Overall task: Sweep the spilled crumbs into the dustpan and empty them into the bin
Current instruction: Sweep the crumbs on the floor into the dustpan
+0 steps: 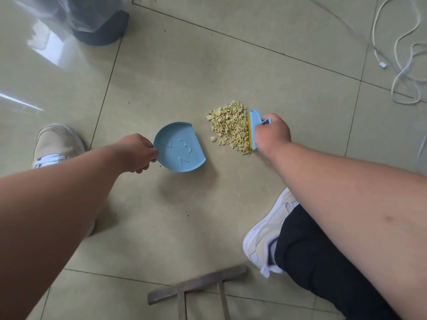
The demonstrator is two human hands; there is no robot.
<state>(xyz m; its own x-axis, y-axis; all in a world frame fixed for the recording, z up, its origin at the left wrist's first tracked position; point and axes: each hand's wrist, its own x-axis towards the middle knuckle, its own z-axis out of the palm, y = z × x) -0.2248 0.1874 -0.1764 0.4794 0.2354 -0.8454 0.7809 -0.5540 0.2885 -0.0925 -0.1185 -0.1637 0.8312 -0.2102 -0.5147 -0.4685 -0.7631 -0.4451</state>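
Glossy pale greenish-beige floor tiles [184,72] with thin dark grout lines fill the view, throwing back window glare at the left edge. At the top left stands a dark grey bin [101,28] lined with a clear plastic bag, well apart from the work. White cables [406,54] lie looped on the floor at the top right, one ending in a small white plug. At the bottom edge a grey metal bar with two struts [196,286] pokes into view. The person's two pale sneakers, left [56,144] and right [268,234], rest on the tiles, with a dark trouser leg by the right one. The left hand [136,153] is closed around the handle of a round light-blue dustpan [180,146], its open straight edge facing the crumbs; raised marks in its pan read "3", with shapes like a "2" and a "V" beside it. The right hand [272,132] is wrapped around the blue handle of a small brush [253,128], whose yellow bristles touch the right side of a heap of pale yellow crumbs [231,125]. The heap lies on the floor between brush and dustpan, near the pan's edge but apart from it.
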